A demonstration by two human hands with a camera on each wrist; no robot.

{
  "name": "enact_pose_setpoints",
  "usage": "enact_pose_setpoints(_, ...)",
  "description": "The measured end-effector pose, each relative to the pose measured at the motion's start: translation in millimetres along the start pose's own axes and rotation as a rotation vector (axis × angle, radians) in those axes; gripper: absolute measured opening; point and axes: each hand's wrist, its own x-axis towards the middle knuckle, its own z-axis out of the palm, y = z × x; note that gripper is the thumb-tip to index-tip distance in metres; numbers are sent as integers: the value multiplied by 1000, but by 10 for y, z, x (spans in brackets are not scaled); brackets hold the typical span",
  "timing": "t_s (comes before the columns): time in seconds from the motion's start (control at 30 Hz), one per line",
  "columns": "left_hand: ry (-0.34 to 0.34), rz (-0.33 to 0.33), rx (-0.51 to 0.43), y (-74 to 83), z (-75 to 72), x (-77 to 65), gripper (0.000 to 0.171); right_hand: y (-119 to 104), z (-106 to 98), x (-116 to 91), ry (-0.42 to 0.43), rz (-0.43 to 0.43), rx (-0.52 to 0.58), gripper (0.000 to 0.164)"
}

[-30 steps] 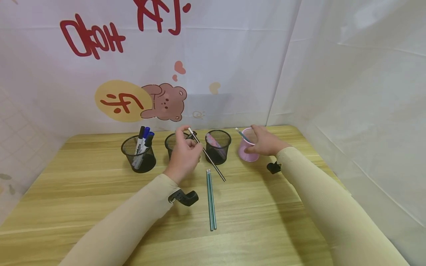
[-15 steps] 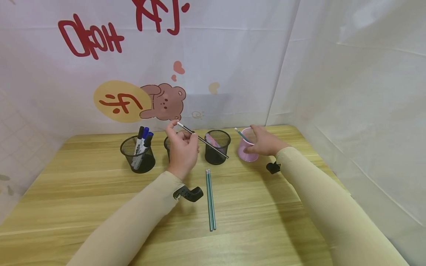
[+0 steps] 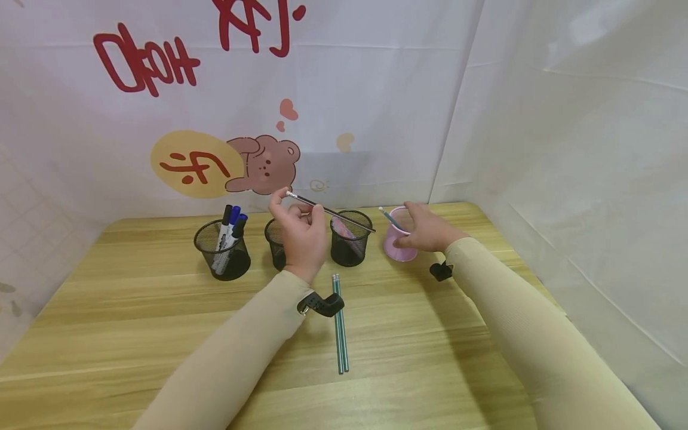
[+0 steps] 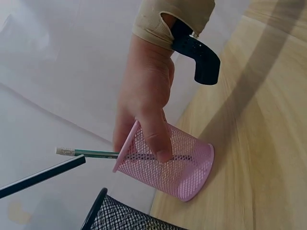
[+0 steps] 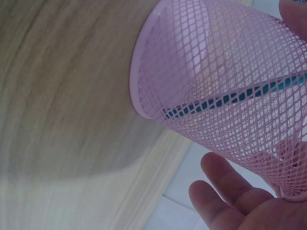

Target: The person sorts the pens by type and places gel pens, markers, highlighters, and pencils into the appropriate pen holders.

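My left hand [image 3: 304, 242] pinches a dark pencil [image 3: 344, 218] near its white eraser end. The pencil slants to the right above the black mesh cups, and its far end shows in the left wrist view, short of the pink cup's rim. My right hand [image 3: 427, 230] grips the pink mesh pencil cup [image 4: 194, 177] by its rim and side, thumb on the near wall. That cup stands upright on the table. A green pencil [image 5: 235, 98] leans inside it, eraser end [image 3: 383, 210] up. Two green pencils [image 3: 341, 334] lie side by side on the table.
Left of the pink cup stands a black mesh cup [image 3: 348, 254] with a pink patterned item. Another black mesh cup [image 3: 273, 239] is partly hidden behind my left hand. Further left, a third one [image 3: 231, 269] holds several markers [image 3: 232, 230]. A printed cloth [image 3: 365, 119] hangs behind the table.
My left hand has risen slightly and swung the pencil from steeply slanted toward level, its far end moving up and to the right. The right hand and pink cup have stayed put.
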Motion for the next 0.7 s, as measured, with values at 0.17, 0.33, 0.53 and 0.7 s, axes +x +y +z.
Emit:
enact_pose_setpoints(0.17, 14, 4, -61, -13, 108, -21, 57, 0, -5, -8, -4, -4, 4, 117)
enact_pose_setpoints(0.33, 10, -19, -99, -40, 198, -53, 57, 6, 2, -5, -1, -4, 10, 117)
enact_pose_setpoints(0.53, 7, -36, -126, -85, 289, -84, 56, 20, 14, 15, 12, -5, 15, 116)
enact_pose_setpoints(0.7, 24, -41, -84, -131, 360, -96, 55, 34, 21, 26, 14, -5, 7, 117)
